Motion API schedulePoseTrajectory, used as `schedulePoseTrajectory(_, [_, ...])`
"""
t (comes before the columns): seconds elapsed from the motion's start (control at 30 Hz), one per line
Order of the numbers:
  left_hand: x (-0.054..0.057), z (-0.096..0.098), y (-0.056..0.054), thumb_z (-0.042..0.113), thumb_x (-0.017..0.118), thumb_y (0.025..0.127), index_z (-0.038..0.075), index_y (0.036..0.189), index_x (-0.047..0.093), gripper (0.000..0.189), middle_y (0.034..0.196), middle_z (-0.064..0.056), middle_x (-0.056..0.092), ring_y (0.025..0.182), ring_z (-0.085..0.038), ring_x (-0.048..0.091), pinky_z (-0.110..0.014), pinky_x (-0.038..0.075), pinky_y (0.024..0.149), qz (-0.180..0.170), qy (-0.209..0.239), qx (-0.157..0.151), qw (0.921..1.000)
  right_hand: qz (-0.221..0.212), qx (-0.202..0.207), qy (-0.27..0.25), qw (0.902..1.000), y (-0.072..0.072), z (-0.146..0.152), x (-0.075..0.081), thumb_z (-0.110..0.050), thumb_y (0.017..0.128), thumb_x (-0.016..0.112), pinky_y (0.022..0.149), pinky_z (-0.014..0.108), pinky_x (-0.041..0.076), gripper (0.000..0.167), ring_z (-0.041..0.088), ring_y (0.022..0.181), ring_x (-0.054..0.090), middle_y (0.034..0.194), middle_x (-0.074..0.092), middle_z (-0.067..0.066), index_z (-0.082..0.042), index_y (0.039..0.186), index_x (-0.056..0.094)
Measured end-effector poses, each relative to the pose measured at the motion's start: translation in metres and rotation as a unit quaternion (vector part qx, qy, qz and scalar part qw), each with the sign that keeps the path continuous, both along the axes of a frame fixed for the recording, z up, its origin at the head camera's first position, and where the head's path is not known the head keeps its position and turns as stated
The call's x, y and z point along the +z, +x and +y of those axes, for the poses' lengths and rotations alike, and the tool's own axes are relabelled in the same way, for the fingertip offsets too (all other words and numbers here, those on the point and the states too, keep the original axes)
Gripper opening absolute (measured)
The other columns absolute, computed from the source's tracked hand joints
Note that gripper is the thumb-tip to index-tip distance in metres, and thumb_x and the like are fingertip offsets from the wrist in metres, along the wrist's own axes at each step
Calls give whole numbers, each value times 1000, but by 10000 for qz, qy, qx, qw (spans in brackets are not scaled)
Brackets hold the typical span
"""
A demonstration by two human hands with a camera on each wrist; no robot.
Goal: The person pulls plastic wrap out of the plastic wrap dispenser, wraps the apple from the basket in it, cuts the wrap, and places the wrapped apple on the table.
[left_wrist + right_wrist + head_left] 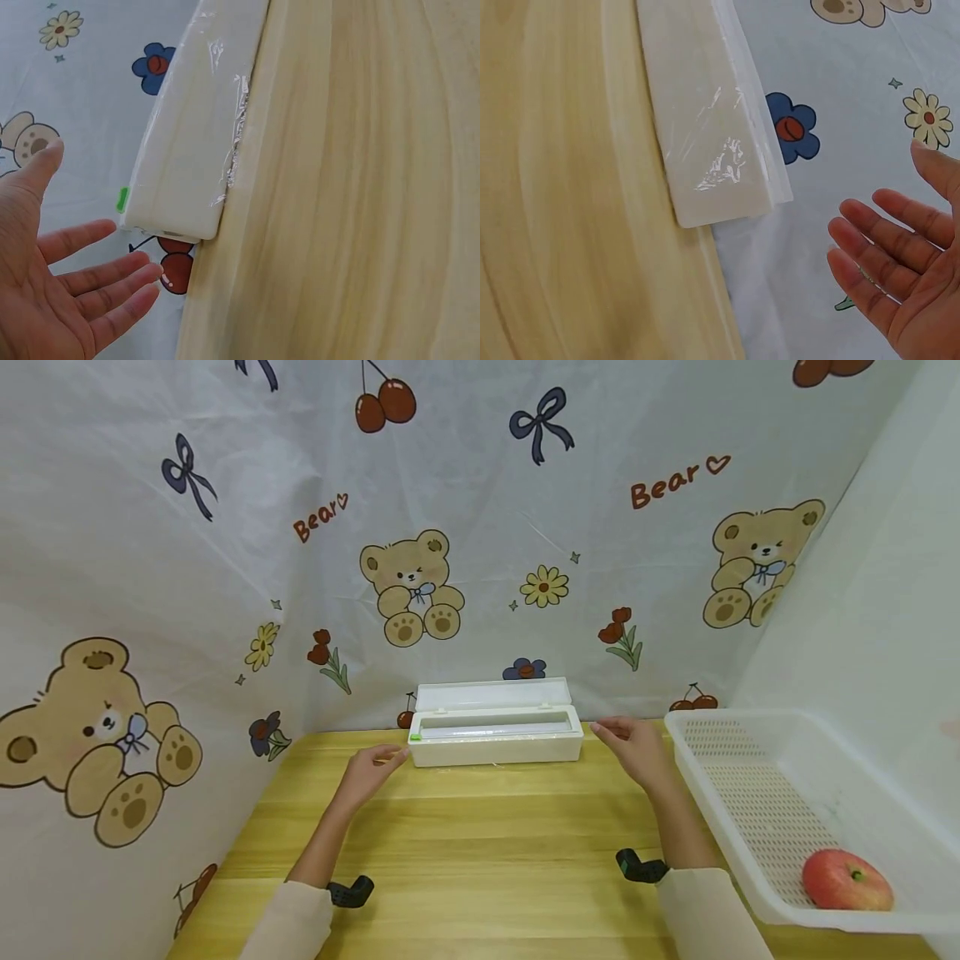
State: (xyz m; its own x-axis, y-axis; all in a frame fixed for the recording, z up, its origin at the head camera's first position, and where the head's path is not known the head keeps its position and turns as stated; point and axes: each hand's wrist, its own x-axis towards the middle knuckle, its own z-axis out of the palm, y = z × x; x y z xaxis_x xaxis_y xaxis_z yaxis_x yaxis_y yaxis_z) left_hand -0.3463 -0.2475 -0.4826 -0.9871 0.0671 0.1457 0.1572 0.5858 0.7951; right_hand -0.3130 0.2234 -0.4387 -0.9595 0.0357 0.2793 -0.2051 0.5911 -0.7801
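A long white cling film dispenser box [497,750] stands at the back of the wooden table, its lid [492,695] raised behind it. Inside lies a roll of film [495,731], and a green slider [416,737] sits at the front left corner. Clear film hangs over the box's front [187,135], creased and shiny. My left hand [369,774] is beside the left end, fingers spread and holding nothing. Off the right end, my right hand [636,748] has its fingers apart from the box [712,150], also holding nothing.
To the right stands a white plastic basket [731,852] with a perforated bottom. A red apple [847,880] lies in its near corner. Behind the table [480,860] hangs a bear-printed cloth [465,485]. Black wrist cameras [351,892] are strapped to both wrists.
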Motion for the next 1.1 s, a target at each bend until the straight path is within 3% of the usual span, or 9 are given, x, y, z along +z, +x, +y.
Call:
schedulePoseTrajectory(0.27, [-15, 11, 1, 44, 70, 96, 8, 131, 68, 50, 124, -16, 70, 117, -37, 63, -55, 53, 96, -47, 226, -10, 9997, -244, -24, -449, 9987, -2, -6, -28, -34, 101, 65, 87, 44, 59, 45, 36, 110, 67, 120, 71, 20, 2, 128, 68])
schedulePoseTrajectory(0.57, [-30, 23, -5, 23, 76, 94, 0, 129, 67, 43, 114, -18, 72, 105, -33, 68, -43, 60, 84, -200, 756, -39, 9969, -512, 109, -815, 9953, -12, -5, -52, -23, 97, 71, 75, 21, 57, 39, 29, 104, 69, 119, 71, 22, 6, 124, 68])
schedulePoseTrajectory(0.8, [-37, 24, -7, 16, 76, 93, -7, 132, 63, 47, 117, -23, 70, 109, -35, 67, -44, 58, 90, -339, 1236, -176, 9916, -757, 194, -1126, 9906, -18, -10, -65, -17, 96, 73, 77, 31, 60, 41, 15, 93, 69, 116, 71, 23, 11, 125, 65])
schedulePoseTrajectory(0.93, [-44, 23, -9, 15, 77, 93, -9, 131, 62, 48, 120, -25, 68, 113, -36, 65, -39, 57, 91, -361, 1387, -234, 9894, -861, 269, -1229, 9883, -21, -14, -71, -13, 96, 72, 82, 38, 61, 39, 17, 94, 70, 118, 69, 25, 12, 125, 64])
schedulePoseTrajectory(1.1, [-43, 27, -13, 12, 75, 93, -9, 132, 61, 46, 125, -26, 67, 118, -37, 64, -41, 55, 97, -509, 1489, -206, 9873, -1004, 284, -1262, 9865, -27, -17, -73, -14, 97, 71, 85, 40, 60, 40, 24, 101, 70, 122, 68, 26, 12, 127, 63])
